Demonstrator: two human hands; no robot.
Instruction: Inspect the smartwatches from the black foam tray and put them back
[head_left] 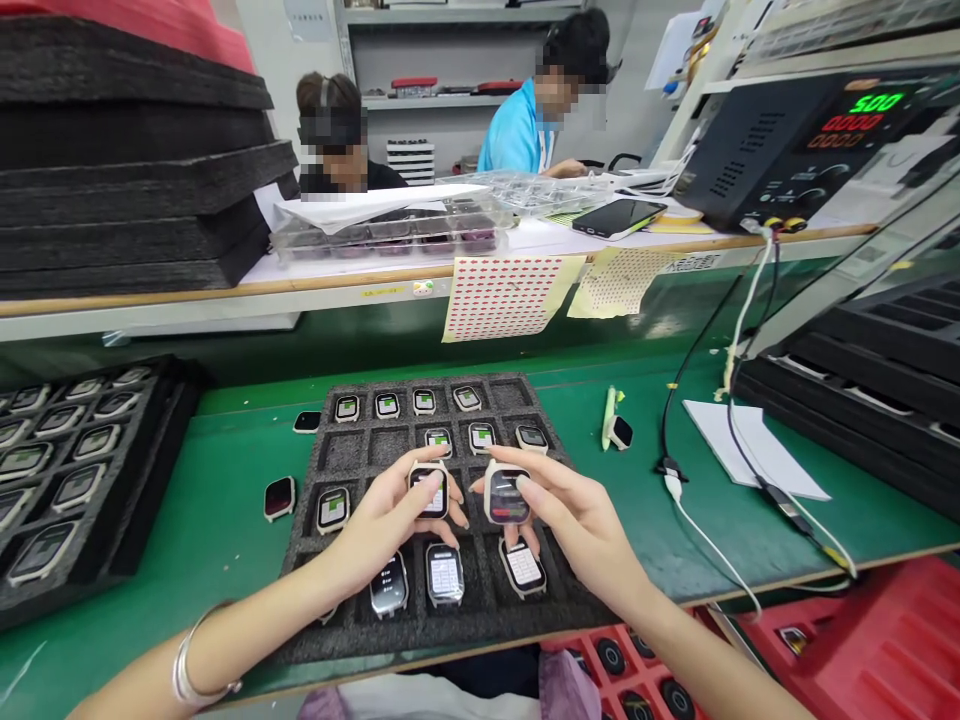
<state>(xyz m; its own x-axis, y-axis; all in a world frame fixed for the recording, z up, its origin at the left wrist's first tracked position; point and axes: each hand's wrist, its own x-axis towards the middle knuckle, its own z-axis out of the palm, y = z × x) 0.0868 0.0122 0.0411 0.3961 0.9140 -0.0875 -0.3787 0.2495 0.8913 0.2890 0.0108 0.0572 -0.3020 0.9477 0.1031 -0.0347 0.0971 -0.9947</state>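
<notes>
My left hand (394, 505) is closed round a strapless smartwatch (424, 503), with the thumb on its lit screen. A second smartwatch (501, 495) is gripped by its edges in my right hand (581, 515); its screen is dark with a red bar, and the thumb rests on it. Both are held just above a black foam tray (352, 632). In the tray's pockets lie several more watch bodies, among them a watch with a white grid on its screen (445, 573) and a watch showing a dark list (390, 585). My hands partly hide the middle pockets.
Another loaded foam tray (142, 480) sits at the left. Loose watches (280, 497) lie on the green bench (600, 545). Cables (709, 540) and white paper (750, 450) are at the right. A power supply (780, 150) stands on the shelf; two people sit beyond it.
</notes>
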